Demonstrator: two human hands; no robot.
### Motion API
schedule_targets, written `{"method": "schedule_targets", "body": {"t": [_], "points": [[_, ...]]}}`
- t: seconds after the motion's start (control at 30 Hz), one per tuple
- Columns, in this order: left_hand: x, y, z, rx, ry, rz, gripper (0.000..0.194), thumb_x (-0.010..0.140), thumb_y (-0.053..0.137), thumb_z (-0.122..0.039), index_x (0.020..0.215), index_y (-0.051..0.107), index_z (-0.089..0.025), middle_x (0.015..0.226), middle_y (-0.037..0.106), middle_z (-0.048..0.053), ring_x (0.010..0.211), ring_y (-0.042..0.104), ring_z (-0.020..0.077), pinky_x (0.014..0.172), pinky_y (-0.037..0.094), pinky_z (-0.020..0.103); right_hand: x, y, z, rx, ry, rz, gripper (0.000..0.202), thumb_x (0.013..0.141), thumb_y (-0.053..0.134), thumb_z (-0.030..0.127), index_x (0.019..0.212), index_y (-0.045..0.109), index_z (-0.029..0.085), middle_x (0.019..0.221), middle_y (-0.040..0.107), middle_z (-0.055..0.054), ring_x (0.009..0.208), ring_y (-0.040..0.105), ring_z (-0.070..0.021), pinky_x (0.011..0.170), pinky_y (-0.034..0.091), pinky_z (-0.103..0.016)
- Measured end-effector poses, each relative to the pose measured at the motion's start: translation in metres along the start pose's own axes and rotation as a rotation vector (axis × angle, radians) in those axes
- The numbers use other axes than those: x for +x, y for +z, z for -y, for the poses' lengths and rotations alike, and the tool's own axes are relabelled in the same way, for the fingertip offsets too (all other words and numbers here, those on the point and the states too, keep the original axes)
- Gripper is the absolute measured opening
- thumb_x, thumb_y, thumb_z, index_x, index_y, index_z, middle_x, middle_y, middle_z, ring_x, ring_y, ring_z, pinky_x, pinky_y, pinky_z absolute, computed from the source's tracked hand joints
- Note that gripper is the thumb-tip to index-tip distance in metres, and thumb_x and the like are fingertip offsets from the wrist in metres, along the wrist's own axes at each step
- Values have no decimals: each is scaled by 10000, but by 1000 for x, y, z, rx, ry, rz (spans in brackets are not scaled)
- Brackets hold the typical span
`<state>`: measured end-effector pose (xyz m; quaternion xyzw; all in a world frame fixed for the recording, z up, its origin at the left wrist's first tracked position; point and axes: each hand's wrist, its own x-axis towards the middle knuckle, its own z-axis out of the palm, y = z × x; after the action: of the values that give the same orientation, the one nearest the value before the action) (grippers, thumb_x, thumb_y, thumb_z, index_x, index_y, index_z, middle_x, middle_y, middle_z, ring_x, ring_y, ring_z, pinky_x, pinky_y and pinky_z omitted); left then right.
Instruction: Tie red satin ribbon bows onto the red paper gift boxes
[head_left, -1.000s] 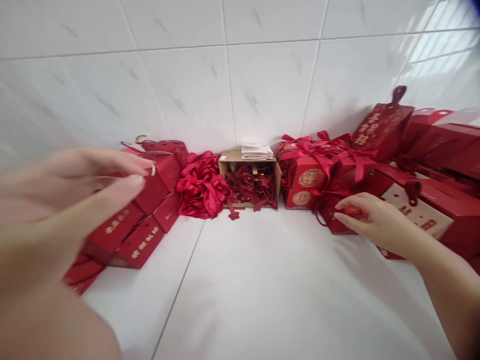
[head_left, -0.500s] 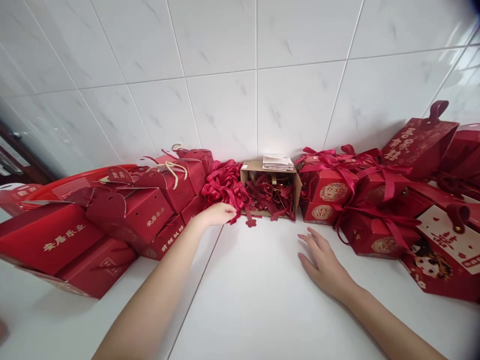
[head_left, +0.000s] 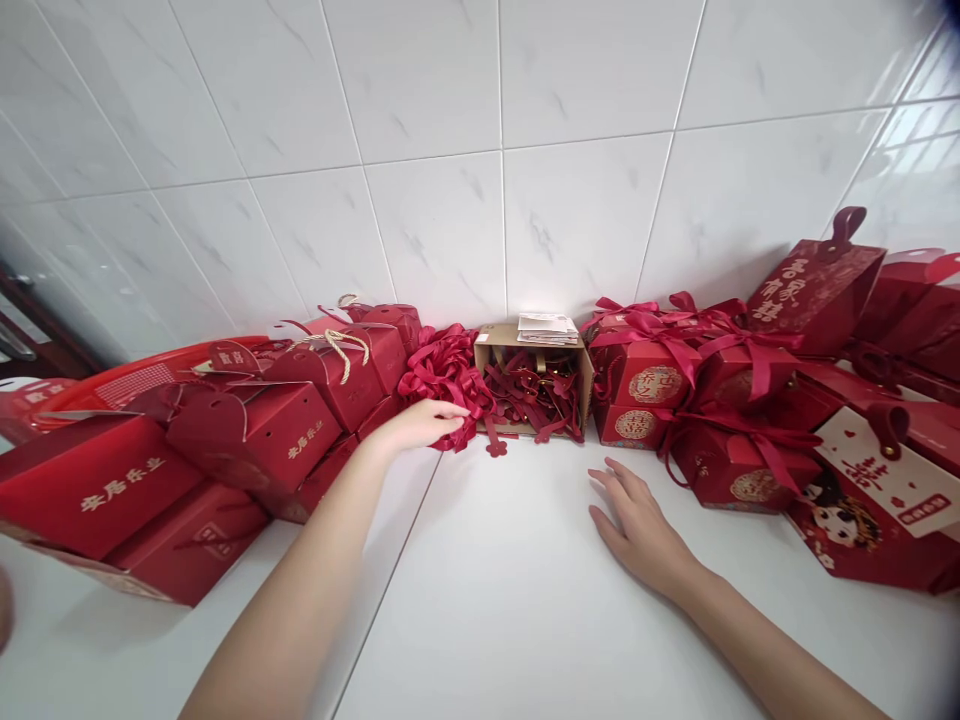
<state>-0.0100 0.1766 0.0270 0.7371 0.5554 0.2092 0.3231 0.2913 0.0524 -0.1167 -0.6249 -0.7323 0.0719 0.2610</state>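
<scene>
My left hand (head_left: 421,424) is at the front of a heap of dark red ribbons (head_left: 444,372), touching or just above it, with a small gap between thumb and fingers and nothing visible in it. Over the white table, my right hand (head_left: 634,512) is open and holds nothing, its fingers spread towards the wall. Between and beyond the hands, a cardboard box (head_left: 588,392) lies on its side, its open face towards me. Red straps with gold-coloured fasteners (head_left: 534,392) fill it, and one flower-shaped end (head_left: 496,442) hangs out in front.
Stacked red gift boxes (head_left: 289,435) and a red plastic basket (head_left: 142,378) stand at the left. Ribbon-tied red boxes (head_left: 651,378) and more boxes line the right. White papers (head_left: 547,327) rest on the cardboard box. Behind is a tiled wall (head_left: 435,230); a seam crosses the table (head_left: 495,580).
The view has shifted slightly, moving most things a little left in it. The thumb and fingers of my left hand have parted a little; my right hand keeps its spread pose.
</scene>
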Motion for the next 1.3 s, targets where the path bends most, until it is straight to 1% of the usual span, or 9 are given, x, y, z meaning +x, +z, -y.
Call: {"method": "schedule_targets", "body": {"t": [0.1,0.3,0.4,0.53,0.63,0.83,0.97,1.07,1.3], "points": [[12,14,12,36,-16,14,230,728,703,-306,909,725,-166,895,738,37,824,672,203,767,522,316,0,-1,1,-2,-13,-3,385,925,382,321,1284,439,196,1429,358,-140,1335,324,-276,1065,367,-482],[21,22,18,138,3,-34,236,910,545,-332,989,621,-123,912,659,41,768,636,145,699,542,322,1,-3,3,-15,-18,4,389,924,384,317,1280,453,177,1415,386,-142,1325,339,-271,1067,367,-476],[20,50,13,211,-6,-55,283,904,549,-362,1055,603,-129,893,655,38,742,631,145,696,537,331,1,-4,3,-21,-15,13,391,926,382,317,1286,449,179,1410,394,-138,1325,341,-265,1065,372,-470],[16,97,7,344,-79,-126,324,883,572,-391,1084,593,-138,1015,643,69,896,629,193,810,518,403,0,-4,4,-26,-13,26,403,934,368,321,1301,434,168,1409,393,-149,1326,341,-265,1066,371,-473],[12,112,6,401,-111,-129,311,901,553,-353,1128,577,-143,1108,618,84,967,615,207,840,514,421,0,-5,5,-30,-13,32,402,934,365,319,1302,430,169,1409,396,-149,1330,336,-260,1068,368,-473],[10,91,-1,379,-70,-130,251,900,561,-325,1071,601,-146,1081,627,74,945,617,190,827,517,394,1,-7,7,-38,-3,37,407,929,371,311,1297,451,157,1398,409,-153,1325,348,-260,1066,367,-461],[11,68,-14,245,-5,-233,138,814,609,-289,752,634,-167,722,644,17,724,619,178,680,473,305,1,-9,9,-30,1,34,398,920,384,293,1285,474,162,1395,418,-146,1310,369,-255,1066,361,-449],[6,56,-27,68,80,-281,108,754,561,-254,671,593,-193,528,550,-29,529,549,148,534,388,256,2,-10,9,-13,4,30,385,914,394,280,1273,486,176,1393,425,-139,1302,380,-254,1057,364,-451],[11,61,-52,-294,132,-247,164,825,504,-296,724,558,-179,447,423,-73,392,392,84,420,332,206,4,-12,10,10,12,38,389,906,411,252,1276,500,168,1397,423,-147,1307,367,-271,1057,353,-464]]}}
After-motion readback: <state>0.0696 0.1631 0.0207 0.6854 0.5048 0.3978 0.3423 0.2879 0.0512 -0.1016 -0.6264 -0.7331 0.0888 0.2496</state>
